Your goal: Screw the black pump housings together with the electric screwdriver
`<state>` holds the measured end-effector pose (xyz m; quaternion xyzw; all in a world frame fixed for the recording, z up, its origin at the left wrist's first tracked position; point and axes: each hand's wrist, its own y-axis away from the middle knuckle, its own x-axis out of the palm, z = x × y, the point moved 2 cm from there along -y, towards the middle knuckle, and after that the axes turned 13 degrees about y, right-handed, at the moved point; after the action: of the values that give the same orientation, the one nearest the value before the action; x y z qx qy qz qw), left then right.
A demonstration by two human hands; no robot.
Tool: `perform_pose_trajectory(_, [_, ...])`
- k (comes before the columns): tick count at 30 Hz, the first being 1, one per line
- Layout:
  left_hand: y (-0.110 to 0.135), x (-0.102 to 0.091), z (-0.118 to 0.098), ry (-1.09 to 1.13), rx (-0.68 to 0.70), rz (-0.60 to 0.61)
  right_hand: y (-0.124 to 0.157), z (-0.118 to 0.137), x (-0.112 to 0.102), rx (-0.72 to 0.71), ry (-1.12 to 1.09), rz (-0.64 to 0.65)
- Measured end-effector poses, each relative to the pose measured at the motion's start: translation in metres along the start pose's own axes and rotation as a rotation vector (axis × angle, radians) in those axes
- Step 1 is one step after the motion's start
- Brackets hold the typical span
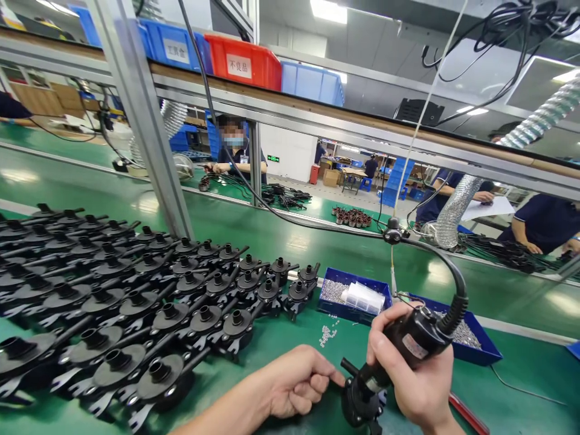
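Note:
My right hand (pixel 419 377) is wrapped round a black electric screwdriver (pixel 410 344) whose thick cable curves up to a hanging cord. Its tip points down onto a black round plastic part (pixel 360 406) lying on the green bench in front of me. My left hand (pixel 294 380) is curled, its fingertips pinched together right beside that part's short stem; what they pinch is too small to make out. A few small silver screws (pixel 328 334) lie loose on the bench just beyond my hands.
Several rows of the same black parts (pixel 136 302) cover the bench to my left. Two blue trays (pixel 353 296) (pixel 471 338) of screws sit behind my hands. A metal post (pixel 145 121) rises left of centre. Other people work across the green conveyor (pixel 281 229).

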<state>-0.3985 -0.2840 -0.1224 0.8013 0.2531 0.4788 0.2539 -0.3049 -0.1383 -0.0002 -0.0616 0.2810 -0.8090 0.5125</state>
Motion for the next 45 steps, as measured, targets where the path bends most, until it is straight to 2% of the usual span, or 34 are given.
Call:
perform_pose_trajectory(4, [0.006, -0.001, -0.002, 0.013, -0.011, 0.01, 0.0, 0.001, 0.001, 0.011, 0.0, 0.005])
perform_pose_trajectory(9, [0.003, 0.009, 0.008, -0.127, 0.105, -0.001, 0.001, 0.0, 0.004, 0.011, -0.017, -0.015])
perform_pose_trajectory(14, [-0.013, 0.017, 0.024, -0.315, 0.273, -0.138, 0.002, -0.006, 0.004, 0.052, -0.057, -0.021])
perform_pose_trajectory(17, [-0.019, 0.02, 0.028, -0.329, 0.266, -0.163, 0.0, -0.01, 0.003, 0.014, -0.057, -0.038])
perform_pose_trajectory(21, [-0.013, 0.027, 0.025, -0.288, 0.266, -0.186, -0.002, -0.012, 0.003, -0.037, -0.05, -0.046])
perform_pose_trajectory(26, [-0.007, 0.033, 0.022, -0.298, 0.274, -0.177, -0.005, -0.011, 0.005, 0.006, -0.068, -0.03])
perform_pose_trajectory(31, [-0.009, 0.031, 0.024, -0.288, 0.284, -0.184, -0.005, -0.012, 0.006, 0.068, -0.223, 0.105])
perform_pose_trajectory(39, [-0.023, 0.015, 0.033, -0.286, 0.35, -0.241, -0.005, -0.018, 0.008, 0.1, -0.175, 0.097])
perform_pose_trajectory(42, [-0.03, 0.011, 0.042, -0.309, 0.454, -0.238, -0.006, -0.018, 0.009, 0.094, -0.159, 0.125])
perform_pose_trajectory(45, [-0.035, 0.014, 0.053, -0.36, 0.688, -0.155, -0.006, -0.018, 0.01, 0.105, -0.184, 0.164])
